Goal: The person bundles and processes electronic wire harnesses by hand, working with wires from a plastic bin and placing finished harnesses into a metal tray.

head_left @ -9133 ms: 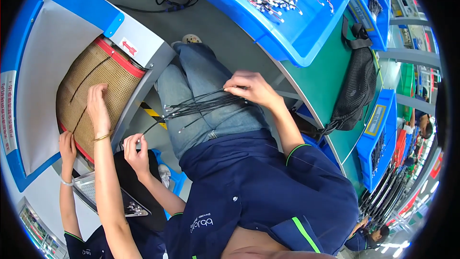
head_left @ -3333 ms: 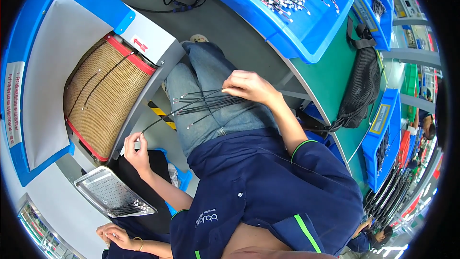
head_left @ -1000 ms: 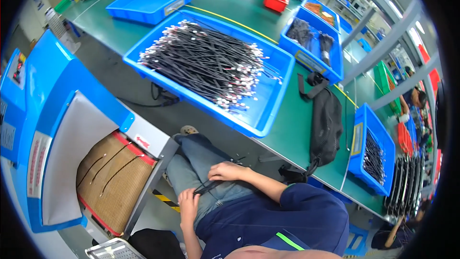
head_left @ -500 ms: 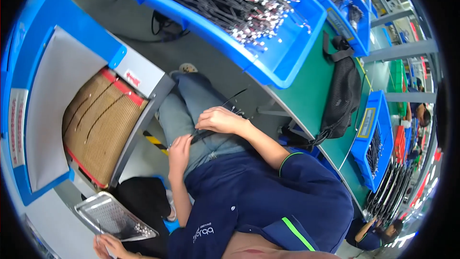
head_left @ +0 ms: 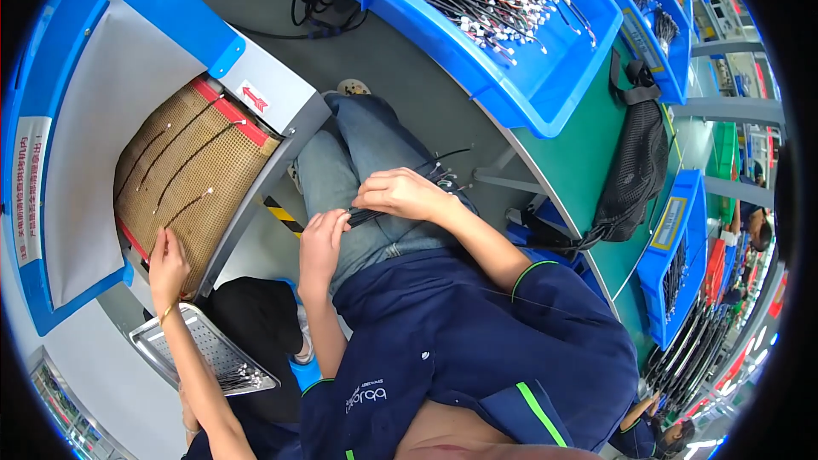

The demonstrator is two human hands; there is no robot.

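Observation:
A bundle of thin black cables [head_left: 366,215] with white connector ends lies across my lap. My left hand [head_left: 324,234] is closed on one end of the bundle, fingertips pinched. Just to its right, my right hand [head_left: 399,194] is pinched at the bundle too, its fingers bent together over the cables; what exactly lies between the fingertips is hidden. Beyond my right hand, loose connector ends [head_left: 447,181] stick out past my thigh. On the left, a co-worker's hand [head_left: 169,266] touches a cable on the mesh conveyor belt [head_left: 213,149].
The belt runs out of a blue and white machine [head_left: 192,25] at left, carrying several cables. A perforated metal tray [head_left: 200,349] with cables sits by the co-worker. At right, a green table [head_left: 562,175] holds a large blue bin [head_left: 545,115] of cables and a black mesh bag [head_left: 635,166].
The co-worker's hand has moved from the metal tray up to the belt, where another cable now lies. My hands stay at the bundle, almost unmoved; the view has shifted slightly.

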